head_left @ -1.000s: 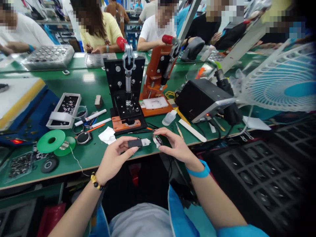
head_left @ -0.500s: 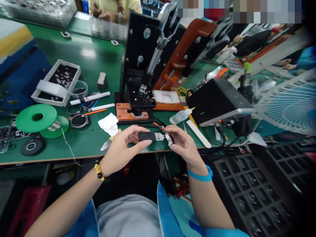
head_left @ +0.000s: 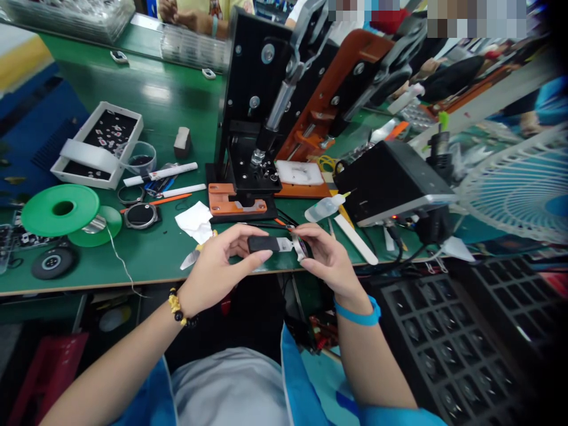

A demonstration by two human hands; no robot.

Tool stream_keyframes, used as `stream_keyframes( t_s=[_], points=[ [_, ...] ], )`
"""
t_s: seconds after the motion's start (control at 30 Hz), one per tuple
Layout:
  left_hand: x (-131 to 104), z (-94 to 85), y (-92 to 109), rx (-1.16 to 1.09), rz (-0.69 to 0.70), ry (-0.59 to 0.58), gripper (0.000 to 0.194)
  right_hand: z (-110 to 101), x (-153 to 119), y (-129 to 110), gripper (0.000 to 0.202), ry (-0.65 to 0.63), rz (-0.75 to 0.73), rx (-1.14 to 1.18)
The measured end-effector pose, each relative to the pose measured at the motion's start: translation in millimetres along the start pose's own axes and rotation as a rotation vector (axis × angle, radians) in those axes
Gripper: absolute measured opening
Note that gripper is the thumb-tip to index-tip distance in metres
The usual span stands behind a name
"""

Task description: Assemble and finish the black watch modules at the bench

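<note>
Between thumb and fingers of my left hand is a small black block with a pale, flat end. My right hand pinches a thin, round, silver-rimmed part that looks like a watch case. The block's pale tip points right and meets or nearly meets the case's edge; whether they touch I cannot tell. Both are held above the front edge of the green table. Close to my left hand lie a crumpled white paper and a pointed blade.
A black toggle press stands just behind my hands, an orange one beside it. To the left are a green solder spool and a white parts box. A black box, a fan and compartment trays occupy the right.
The round case in my right hand has turned slightly, its face showing more, and has shifted a little left toward the block. My left hand keeps its hold.
</note>
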State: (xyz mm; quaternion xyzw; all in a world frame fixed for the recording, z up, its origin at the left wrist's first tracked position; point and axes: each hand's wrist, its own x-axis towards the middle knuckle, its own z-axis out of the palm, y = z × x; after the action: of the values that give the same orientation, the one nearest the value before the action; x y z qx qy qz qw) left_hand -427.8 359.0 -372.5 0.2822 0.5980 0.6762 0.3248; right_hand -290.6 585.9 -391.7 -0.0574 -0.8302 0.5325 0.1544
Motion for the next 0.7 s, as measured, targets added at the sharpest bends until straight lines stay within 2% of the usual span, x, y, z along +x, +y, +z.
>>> stream_keyframes(
  t_s=[0.53, 0.7],
  points=[
    [0.9, 0.2, 3.1, 0.041, -0.005, 0.014, 0.029, -2.8, -1.1, 1.1, 0.047, -0.014, 0.019, -0.003],
    [0.9, -0.6, 1.9, 0.054, -0.001, 0.020, 0.029, -0.9, -2.1, -1.7, 0.043, -0.002, -0.061, -0.045]
  ],
)
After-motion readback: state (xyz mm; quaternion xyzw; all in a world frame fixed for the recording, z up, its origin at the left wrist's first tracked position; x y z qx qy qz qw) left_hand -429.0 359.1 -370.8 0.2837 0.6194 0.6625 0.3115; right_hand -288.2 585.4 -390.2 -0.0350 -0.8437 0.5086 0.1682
